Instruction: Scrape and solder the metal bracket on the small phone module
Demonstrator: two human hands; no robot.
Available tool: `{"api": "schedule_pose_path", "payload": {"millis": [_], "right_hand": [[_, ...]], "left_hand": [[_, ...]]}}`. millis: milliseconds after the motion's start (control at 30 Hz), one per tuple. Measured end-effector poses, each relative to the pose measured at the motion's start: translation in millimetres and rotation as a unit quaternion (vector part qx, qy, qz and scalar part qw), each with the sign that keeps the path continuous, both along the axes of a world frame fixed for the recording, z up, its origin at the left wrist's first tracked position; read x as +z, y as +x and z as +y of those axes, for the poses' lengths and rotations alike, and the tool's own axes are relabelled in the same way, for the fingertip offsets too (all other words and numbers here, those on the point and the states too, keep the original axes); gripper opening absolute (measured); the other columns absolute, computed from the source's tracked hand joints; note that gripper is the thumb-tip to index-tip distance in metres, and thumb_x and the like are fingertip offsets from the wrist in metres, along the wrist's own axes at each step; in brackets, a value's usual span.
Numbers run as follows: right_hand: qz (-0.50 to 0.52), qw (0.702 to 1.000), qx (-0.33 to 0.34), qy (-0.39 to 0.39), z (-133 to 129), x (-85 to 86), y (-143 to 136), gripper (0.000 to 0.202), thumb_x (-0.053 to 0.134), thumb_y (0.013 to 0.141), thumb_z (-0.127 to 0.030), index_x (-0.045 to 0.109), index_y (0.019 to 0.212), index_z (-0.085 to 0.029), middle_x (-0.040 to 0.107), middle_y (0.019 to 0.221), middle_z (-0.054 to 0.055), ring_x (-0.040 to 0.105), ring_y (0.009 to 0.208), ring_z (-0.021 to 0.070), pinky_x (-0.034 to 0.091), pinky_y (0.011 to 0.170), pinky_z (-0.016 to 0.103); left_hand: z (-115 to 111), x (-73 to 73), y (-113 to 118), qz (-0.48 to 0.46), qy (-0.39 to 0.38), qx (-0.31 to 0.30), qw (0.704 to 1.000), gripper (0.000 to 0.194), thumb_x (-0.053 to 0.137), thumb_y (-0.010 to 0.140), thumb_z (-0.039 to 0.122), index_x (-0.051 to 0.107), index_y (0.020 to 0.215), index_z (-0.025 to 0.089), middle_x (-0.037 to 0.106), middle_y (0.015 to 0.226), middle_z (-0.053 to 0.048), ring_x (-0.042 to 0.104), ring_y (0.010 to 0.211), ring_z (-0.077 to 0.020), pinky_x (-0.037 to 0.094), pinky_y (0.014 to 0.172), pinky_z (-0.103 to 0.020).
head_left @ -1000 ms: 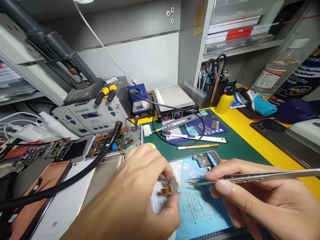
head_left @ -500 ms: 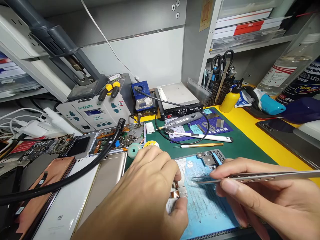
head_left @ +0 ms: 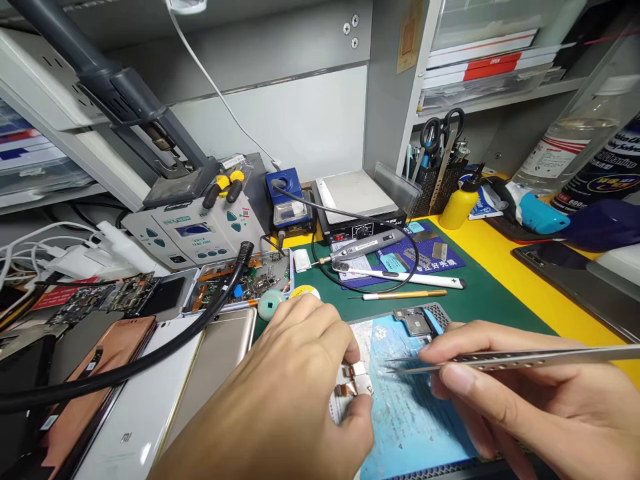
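Observation:
My left hand (head_left: 305, 373) pinches a small silvery metal part with copper-coloured flex strips (head_left: 361, 383) between thumb and forefinger, at the left side of a light blue work pad (head_left: 415, 420). In my right hand (head_left: 520, 393) are metal tweezers (head_left: 500, 360), their two tips slightly apart over the blue surface, to the right of the metal part and not touching it. Past the tweezers, a small circuit board (head_left: 414, 321) lies at the pad's far edge. My left palm and fingers hide part of the pad.
Phones (head_left: 170, 380) and a black hose (head_left: 150, 363) lie left. Behind are a rework station (head_left: 200, 230), a tray of boards (head_left: 260, 273), a heating plate (head_left: 355, 193), a brush (head_left: 400, 275) and a yellow-handled tool (head_left: 410, 295). A yellow bottle (head_left: 459, 207) stands at right.
The camera view has shifted slightly, so the background sits a little lower. Both hands keep nearly the same pose; the metal part and tweezers are still held.

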State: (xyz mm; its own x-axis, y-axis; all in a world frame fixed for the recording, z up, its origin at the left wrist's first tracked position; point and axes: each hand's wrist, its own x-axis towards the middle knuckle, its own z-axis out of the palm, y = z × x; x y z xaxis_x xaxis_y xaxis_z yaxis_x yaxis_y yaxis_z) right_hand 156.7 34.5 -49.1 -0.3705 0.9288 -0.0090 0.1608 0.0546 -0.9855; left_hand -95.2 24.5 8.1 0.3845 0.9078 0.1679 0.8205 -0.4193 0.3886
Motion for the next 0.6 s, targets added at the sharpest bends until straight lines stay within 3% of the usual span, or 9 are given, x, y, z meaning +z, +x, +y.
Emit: {"api": "schedule_pose_path", "payload": {"millis": [133, 233, 433, 500, 600], "right_hand": [[0.008, 0.999, 0.009, -0.032, 0, -4.9, 2, 0.019, 0.072, 0.089, -0.052, 0.076, 0.104, -0.041, 0.062, 0.048, -0.003, 0.046, 0.033, 0.0152, 0.036, 0.027, 0.025], [0.007, 1.000, -0.002, -0.024, 4, -4.1, 2, 0.022, 0.072, 0.087, -0.054, 0.077, 0.104, -0.041, 0.060, 0.046, -0.003, 0.047, 0.034, 0.0167, 0.037, 0.028, 0.026], [-0.026, 0.980, -0.167, 0.109, 29, 24.3, 1, 0.033, 0.072, 0.084, -0.062, 0.078, 0.096, -0.032, 0.061, 0.045, -0.002, 0.054, 0.035, 0.0203, 0.045, 0.031, 0.030], [-0.057, 0.963, -0.209, 0.158, 41, 36.8, 3, 0.037, 0.068, 0.088, -0.062, 0.077, 0.098, -0.027, 0.063, 0.049, -0.001, 0.056, 0.038, 0.0196, 0.049, 0.039, 0.032], [-0.088, 0.944, -0.245, 0.205, 60, 48.2, 8, 0.043, 0.063, 0.092, -0.062, 0.076, 0.085, -0.022, 0.063, 0.051, 0.000, 0.057, 0.043, 0.0187, 0.050, 0.051, 0.034]], "left_hand": [[1, 5.1, 1, -0.003, -0.047, 0.014, 0.999, 0.014, 0.069, 0.072, 0.017, 0.062, 0.083, 0.023, 0.063, 0.087, -0.001, 0.058, 0.093, -0.0255, 0.044, 0.081, -0.040], [2, 4.8, 1, -0.013, -0.077, 0.018, 0.997, 0.013, 0.068, 0.075, 0.018, 0.062, 0.085, 0.024, 0.063, 0.091, -0.001, 0.058, 0.096, -0.0255, 0.045, 0.087, -0.042], [2, 0.8, 1, -0.046, -0.086, 0.013, 0.995, 0.014, 0.067, 0.073, 0.016, 0.061, 0.082, 0.024, 0.062, 0.092, 0.000, 0.059, 0.098, -0.0236, 0.045, 0.095, -0.042], [2, 1.9, -1, -0.067, -0.082, 0.016, 0.994, 0.017, 0.070, 0.069, 0.016, 0.061, 0.081, 0.023, 0.063, 0.090, 0.001, 0.060, 0.096, -0.0234, 0.047, 0.089, -0.039], [4, 6.8, -6, -0.096, -0.059, 0.024, 0.993, 0.016, 0.073, 0.071, 0.022, 0.063, 0.083, 0.023, 0.064, 0.089, 0.000, 0.061, 0.088, -0.0224, 0.048, 0.079, -0.036]]}}
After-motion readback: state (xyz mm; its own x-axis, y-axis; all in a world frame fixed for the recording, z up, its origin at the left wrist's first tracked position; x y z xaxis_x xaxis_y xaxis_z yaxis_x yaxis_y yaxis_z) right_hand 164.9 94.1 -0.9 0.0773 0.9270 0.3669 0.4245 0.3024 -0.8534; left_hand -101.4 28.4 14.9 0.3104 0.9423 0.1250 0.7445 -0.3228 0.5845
